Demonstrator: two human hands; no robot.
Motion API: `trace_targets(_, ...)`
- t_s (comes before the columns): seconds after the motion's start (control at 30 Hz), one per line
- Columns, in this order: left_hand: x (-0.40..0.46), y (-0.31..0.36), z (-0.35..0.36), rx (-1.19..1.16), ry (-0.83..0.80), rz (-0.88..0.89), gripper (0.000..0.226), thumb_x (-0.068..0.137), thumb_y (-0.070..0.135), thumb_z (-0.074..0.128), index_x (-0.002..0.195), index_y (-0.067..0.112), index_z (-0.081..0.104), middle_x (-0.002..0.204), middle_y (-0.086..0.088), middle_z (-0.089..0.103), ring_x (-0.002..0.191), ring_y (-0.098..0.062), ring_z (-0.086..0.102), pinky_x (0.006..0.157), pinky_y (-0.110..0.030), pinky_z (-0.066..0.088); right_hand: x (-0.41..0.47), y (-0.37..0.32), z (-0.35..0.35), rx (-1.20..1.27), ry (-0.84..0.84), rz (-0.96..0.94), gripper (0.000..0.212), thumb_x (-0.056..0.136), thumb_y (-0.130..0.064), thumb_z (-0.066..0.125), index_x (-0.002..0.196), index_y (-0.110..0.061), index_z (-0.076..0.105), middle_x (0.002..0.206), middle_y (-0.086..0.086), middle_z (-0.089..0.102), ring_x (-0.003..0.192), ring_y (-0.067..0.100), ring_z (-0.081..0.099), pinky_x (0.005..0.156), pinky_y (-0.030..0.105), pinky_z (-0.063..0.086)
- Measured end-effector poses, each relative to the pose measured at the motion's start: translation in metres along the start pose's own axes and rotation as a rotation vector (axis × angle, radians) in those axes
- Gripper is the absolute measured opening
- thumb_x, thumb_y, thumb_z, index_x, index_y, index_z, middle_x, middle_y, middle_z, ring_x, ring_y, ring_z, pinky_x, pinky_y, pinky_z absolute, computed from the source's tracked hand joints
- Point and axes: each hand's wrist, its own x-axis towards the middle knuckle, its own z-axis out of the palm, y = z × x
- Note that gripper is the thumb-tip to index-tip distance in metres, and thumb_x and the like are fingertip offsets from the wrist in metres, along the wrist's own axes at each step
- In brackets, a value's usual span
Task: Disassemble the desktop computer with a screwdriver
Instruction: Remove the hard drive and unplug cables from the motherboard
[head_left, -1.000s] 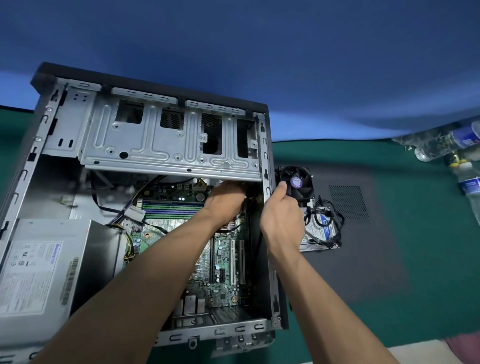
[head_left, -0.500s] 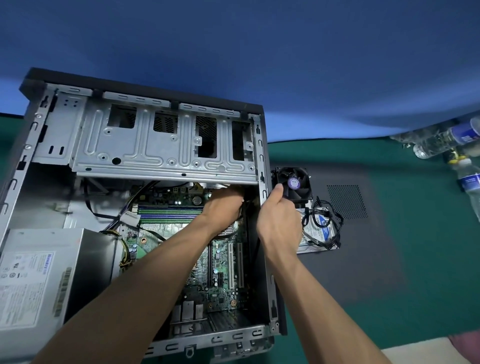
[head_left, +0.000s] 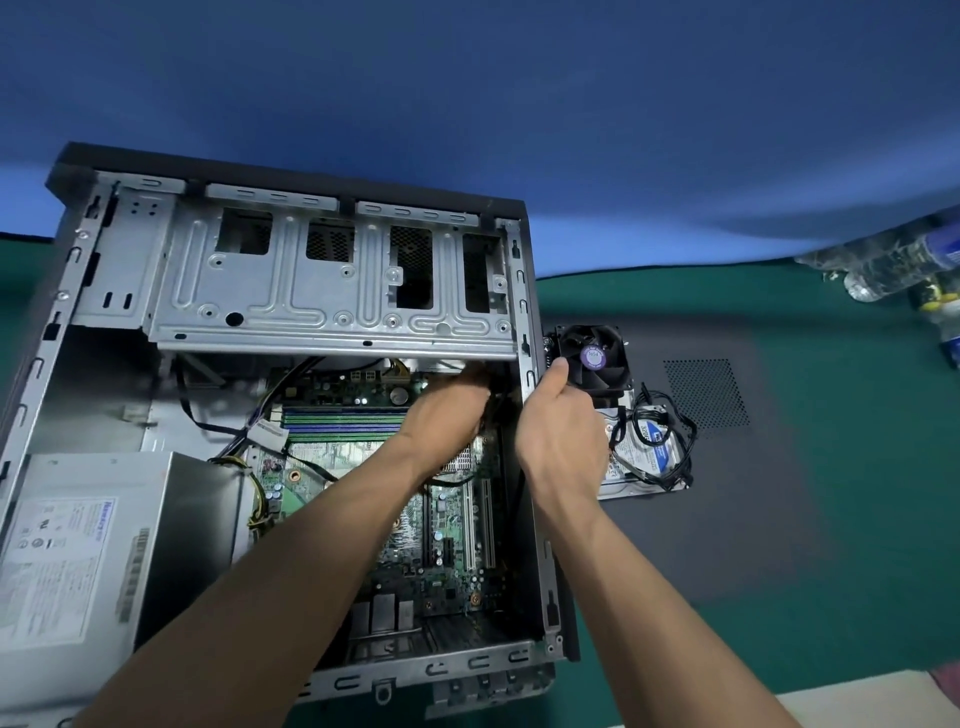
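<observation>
1. Nearest me, at the lower left of the frame, the power supply (head_left: 88, 551) is sitting in the case (head_left: 540, 597) with its yellow wires running to the board (head_left: 441, 525), so I judge that both are waiting to come out.
2. At mid-frame the side panel (head_left: 753, 467) is lying flat on the green table (head_left: 857, 597), off the case, with a hard drive (head_left: 649, 452) and a fan (head_left: 597, 358) resting on it just right of the case; that much looks done.
3. The left hand (head_left: 447, 415) is reaching palm-down into the upper right corner of the case, under the drive cage (head_left: 332, 280). Its fingers are blurred and tucked away, so I cannot tell whether it is gripping anything; a black cable is running beneath it.
4. The right hand (head_left: 561, 436) is curling round the case's right edge, thumb up beside the fan, seemingly steadying it.
5. No screwdriver is showing anywhere.
6. Farthest off, at the upper right, bottles (head_left: 893, 265) are lying about.
</observation>
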Motion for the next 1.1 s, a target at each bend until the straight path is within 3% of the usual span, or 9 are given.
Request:
trace_targets(0.1, -0.005, 0.003, 0.0, -0.021, 0.067, -0.065, 0.038, 0.08, -0.008, 0.04, 0.059, 0.023, 0.034, 0.056, 0.006, 0.04, 0.051, -0.02, 0.046, 0.054, -0.03, 0.037, 0.0, 0.0, 0.0, 0.0, 0.004, -0.005, 0.064, 0.101, -0.044, 0.016, 0.092, -0.005, 0.066, 0.079, 0.008, 0.056, 0.069, 0.024, 0.042, 0.067, 0.031, 0.029)
trace_targets(0.17, -0.006, 0.005, -0.002, -0.095, 0.117, -0.142, 0.026, 0.092, 0.003, 0.041, 0.07, 0.015, 0.049, 0.058, 0.004, 0.045, 0.053, -0.018, 0.048, 0.058, -0.035, 0.044, 0.0, 0.0, 0.0, 0.005, -0.005, -0.008, 0.064, 0.101, -0.044, 0.015, 0.092, -0.005, 0.066, 0.075, 0.006, 0.051, 0.068, 0.024, 0.042, 0.066, 0.032, 0.029)
trace_targets(0.27, -0.016, 0.005, -0.014, -0.268, 0.266, -0.238, 0.022, 0.096, 0.008, 0.041, 0.096, 0.007, 0.064, 0.071, -0.008, 0.062, 0.063, -0.024, 0.059, 0.065, -0.037, 0.051, 0.0, 0.0, 0.0, 0.018, -0.019, 0.003, 0.064, 0.101, -0.043, 0.015, 0.095, -0.005, 0.065, 0.086, 0.012, 0.062, 0.072, 0.025, 0.043, 0.068, 0.033, 0.03)
trace_targets(0.47, -0.059, -0.004, -0.035, -0.307, 0.458, -0.232, 0.026, 0.098, 0.014, 0.043, 0.086, 0.001, 0.063, 0.075, -0.015, 0.064, 0.069, -0.032, 0.059, 0.071, -0.045, 0.05, -0.003, -0.001, -0.002, 0.037, -0.057, 0.002, 0.063, 0.101, -0.044, 0.012, 0.105, -0.008, 0.063, 0.102, 0.013, 0.066, 0.084, 0.03, 0.052, 0.071, 0.035, 0.031)
trace_targets(0.6, -0.077, 0.015, -0.059, -0.59, 0.36, -0.384, 0.023, 0.1, 0.02, 0.041, 0.089, 0.014, 0.06, 0.079, -0.015, 0.065, 0.043, -0.02, 0.057, 0.045, -0.033, 0.047, -0.008, -0.001, -0.006, 0.087, -0.045, -0.055, 0.053, 0.101, -0.044, 0.014, 0.117, -0.012, 0.053, 0.111, 0.009, 0.063, 0.085, 0.024, 0.051, 0.072, 0.037, 0.034)
trace_targets(0.7, -0.091, 0.033, -0.086, -0.687, 0.269, -0.465, 0.026, 0.101, 0.023, 0.038, 0.088, 0.009, 0.056, 0.064, -0.011, 0.065, 0.031, -0.019, 0.049, 0.035, -0.023, 0.039, -0.013, -0.001, -0.008, 0.093, -0.03, -0.136, 0.048, 0.1, -0.046, 0.021, 0.13, -0.014, 0.042, 0.127, 0.009, 0.051, 0.11, 0.027, 0.05, 0.081, 0.04, 0.039)
trace_targets(0.8, -0.107, 0.052, -0.116, -0.664, 0.292, -0.479, 0.03, 0.101, 0.023, 0.037, 0.089, 0.002, 0.054, 0.056, -0.009, 0.065, 0.025, -0.017, 0.038, 0.032, -0.017, 0.032, -0.017, 0.0, -0.01, 0.104, -0.023, -0.228, 0.048, 0.099, -0.046, 0.027, 0.134, -0.014, 0.036, 0.132, 0.009, 0.045, 0.116, 0.024, 0.043, 0.08, 0.036, 0.038)
trace_targets(0.97, -0.127, 0.082, -0.157, -0.921, 0.338, -0.563, 0.032, 0.101, 0.023, 0.035, 0.084, 0.004, 0.054, 0.052, -0.008, 0.063, 0.024, -0.01, 0.024, 0.033, -0.011, 0.024, -0.03, 0.001, -0.019, 0.078, 0.038, -0.442, 0.039, 0.095, -0.034, 0.045, 0.13, -0.018, 0.042, 0.127, 0.002, 0.047, 0.115, 0.016, 0.039, 0.099, 0.034, 0.033)
trace_targets(1.1, -0.134, 0.102, -0.185, -1.202, 0.361, -0.533, 0.033, 0.102, 0.024, 0.031, 0.084, 0.006, 0.052, 0.043, -0.002, 0.054, 0.022, -0.006, 0.02, 0.03, -0.008, 0.018, -0.049, -0.011, -0.028, -0.047, -0.151, -0.679, 0.037, 0.085, -0.031, 0.052, 0.121, -0.028, 0.05, 0.105, -0.01, 0.058, 0.106, 0.012, 0.042, 0.101, 0.037, 0.025)
